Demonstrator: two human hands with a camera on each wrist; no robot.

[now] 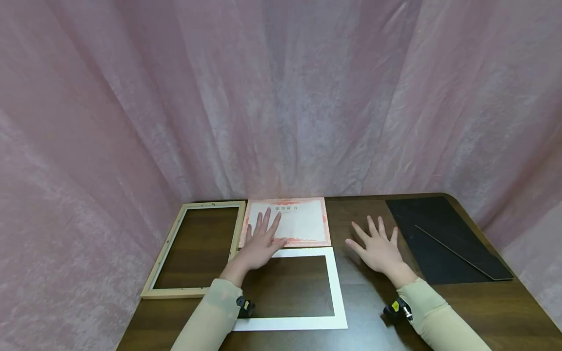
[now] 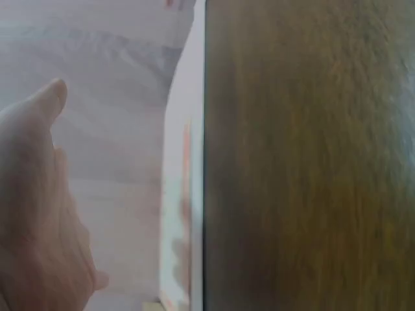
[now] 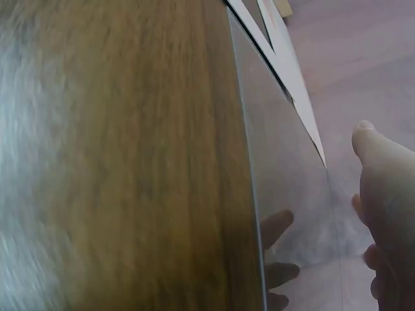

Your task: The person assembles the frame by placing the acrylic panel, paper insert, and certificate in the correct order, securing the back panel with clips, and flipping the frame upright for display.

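Note:
My left hand point(image 1: 262, 239) lies flat with fingers spread on the lower left corner of a pink-bordered certificate point(image 1: 303, 219), its palm at the top edge of a white mat board point(image 1: 338, 287). The left wrist view shows that hand point(image 2: 32, 220) beside the paper's edge point(image 2: 183, 194). My right hand point(image 1: 376, 245) rests open, fingers spread, to the right of the mat. In the right wrist view the hand point(image 3: 386, 214) is above a clear glass pane point(image 3: 292, 214), which mirrors its fingers.
A light wooden frame point(image 1: 164, 265) lies on the dark brown table point(image 1: 483, 312) at the left. A black backing board point(image 1: 443, 239) lies at the right, near the table's corner. Pink curtains point(image 1: 281, 97) hang close behind and at both sides.

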